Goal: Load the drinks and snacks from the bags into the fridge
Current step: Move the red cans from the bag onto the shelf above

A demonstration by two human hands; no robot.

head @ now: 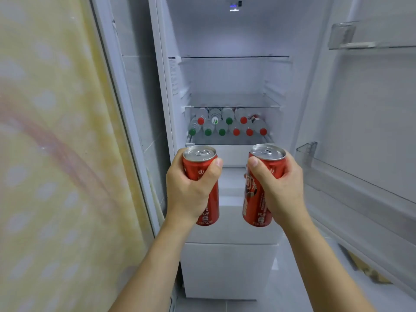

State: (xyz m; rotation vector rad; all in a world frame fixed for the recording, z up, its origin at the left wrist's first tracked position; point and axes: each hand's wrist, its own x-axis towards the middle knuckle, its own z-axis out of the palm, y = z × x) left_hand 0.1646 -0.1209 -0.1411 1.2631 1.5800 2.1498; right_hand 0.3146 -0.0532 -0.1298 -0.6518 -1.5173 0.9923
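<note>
While the fridge stands open ahead, its door swings out to the right, carrying clear bins. A yellow dotted curtain fills the left side of the view. Inside the fridge, 2 glass shelves sit bare, one above the other. Below them, bottles lie on their sides in 2 stacked rows, their red and green caps facing outward. White drawers close off the bottom.

Both hands are raised in front of the fridge, below the bottles, each wrapped around an upright red can. The left hand grips the left can, fingers curled round its far side and thumb pressed near the rim. The right hand grips the right can the same way. The 2 cans are held side by side, apart from each other, silver tops and pull tabs showing.
</note>
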